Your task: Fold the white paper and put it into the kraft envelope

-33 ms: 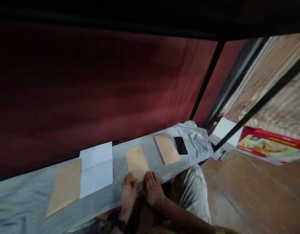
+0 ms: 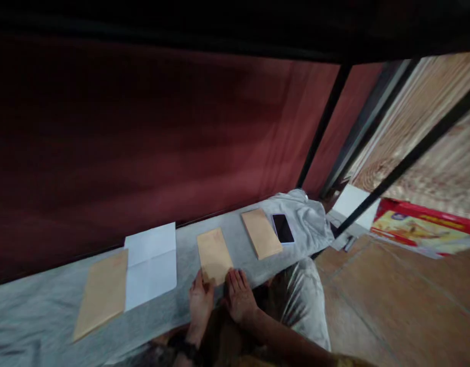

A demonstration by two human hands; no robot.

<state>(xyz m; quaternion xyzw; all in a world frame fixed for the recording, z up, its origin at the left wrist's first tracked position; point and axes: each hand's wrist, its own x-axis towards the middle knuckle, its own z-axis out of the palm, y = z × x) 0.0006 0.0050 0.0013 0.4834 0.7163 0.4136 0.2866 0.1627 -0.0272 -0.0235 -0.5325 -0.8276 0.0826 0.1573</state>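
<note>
A small brown envelope point(image 2: 215, 253) lies on the grey cloth surface in front of me. My left hand point(image 2: 200, 300) is at its near left corner, fingers along the side edge and thumb by the bottom edge, seemingly pinching the corner. At the near right corner rests my right hand point(image 2: 239, 298), its fingers stretched out and lying flat against the envelope's edge. Further right sits a stack of brown envelopes point(image 2: 261, 233). To the left are a creased white sheet of paper point(image 2: 153, 265) and another stack of brown envelopes point(image 2: 102, 290), which meets the sheet's left edge.
A phone point(image 2: 283, 228) lies right of the right-hand stack, near bunched grey cloth point(image 2: 313, 219). A dark red panel point(image 2: 181, 148) rises behind the surface. Dark metal bars point(image 2: 322, 127) stand at the right. A red and yellow box point(image 2: 426, 227) is on the tiled floor.
My left-hand fingers have shifted very slightly at the envelope's corner. Everything else looks the same.
</note>
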